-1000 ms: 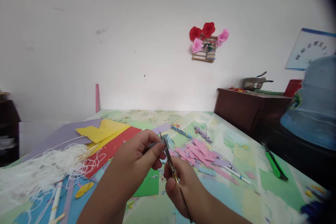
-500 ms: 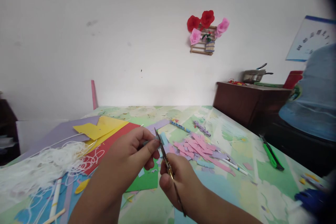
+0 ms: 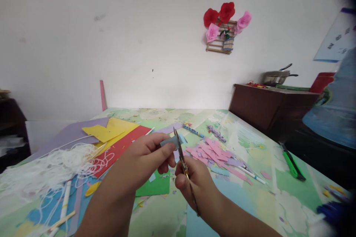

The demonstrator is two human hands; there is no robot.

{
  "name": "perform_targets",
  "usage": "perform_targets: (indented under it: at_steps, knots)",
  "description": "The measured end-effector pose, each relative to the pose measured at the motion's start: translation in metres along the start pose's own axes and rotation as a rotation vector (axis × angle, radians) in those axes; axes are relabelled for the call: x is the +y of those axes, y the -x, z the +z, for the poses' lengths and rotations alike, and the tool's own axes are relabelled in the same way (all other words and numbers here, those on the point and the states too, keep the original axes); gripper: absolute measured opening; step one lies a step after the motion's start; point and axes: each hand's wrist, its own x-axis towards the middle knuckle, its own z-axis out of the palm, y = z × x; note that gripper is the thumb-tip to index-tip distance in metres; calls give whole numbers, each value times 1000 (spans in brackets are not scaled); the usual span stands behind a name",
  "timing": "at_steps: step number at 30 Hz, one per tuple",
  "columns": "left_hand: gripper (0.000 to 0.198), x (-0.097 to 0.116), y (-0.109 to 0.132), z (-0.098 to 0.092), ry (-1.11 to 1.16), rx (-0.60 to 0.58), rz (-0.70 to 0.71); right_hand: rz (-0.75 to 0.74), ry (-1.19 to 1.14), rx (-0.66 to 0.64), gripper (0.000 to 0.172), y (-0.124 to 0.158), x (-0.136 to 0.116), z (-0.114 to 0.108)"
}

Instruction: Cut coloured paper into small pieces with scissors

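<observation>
Over the middle of the table, my left hand (image 3: 151, 155) pinches a small light blue paper piece (image 3: 170, 142) between thumb and fingers. My right hand (image 3: 196, 183) is closed round the handles of the scissors (image 3: 182, 159), whose blades point up and meet the paper's right edge. Beyond and to the right of the scissors lies a pile of pink paper scraps (image 3: 213, 151), with light blue and purple scraps near it. Green paper (image 3: 161, 187) lies below my left hand, partly covered.
White string (image 3: 55, 163) lies tangled at the left, near red paper (image 3: 122, 148) and yellow paper (image 3: 108, 135). A green cutter (image 3: 292, 163) is at the right. Behind it stand a dark red cabinet (image 3: 256, 107) and a blue water bottle (image 3: 330, 114).
The view has shifted slightly. Both hands and the scissors appear a little further right, and more of the light blue paper shows above my left fingers.
</observation>
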Motion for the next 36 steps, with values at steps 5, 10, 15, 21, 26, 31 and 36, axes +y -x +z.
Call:
perform_targets:
  at_steps: [5, 10, 15, 21, 26, 31, 36]
  knots:
    - [26, 3, -2, 2, -74, 71, -17, 12, 90, -12, 44, 1, -1, -2]
    - [32, 7, 0, 2, -167, 195, -14, -13, 213, -45, 42, 2, -6, -3]
    - [30, 7, 2, 2, -286, 179, 4, -16, 269, -42, 38, 1, -5, 1]
    - [28, 8, 5, 6, -396, 95, 31, -48, 205, -58, 41, 0, -7, 0]
    - [27, 10, 4, 10, -425, 147, 35, -74, 182, -12, 41, -1, -7, -2]
    - [27, 8, 1, 13, -375, 207, 11, -38, 207, 27, 40, -2, -6, -3]
    - [23, 8, 0, 13, -371, 191, 10, 23, 193, 24, 38, -2, -3, -3]
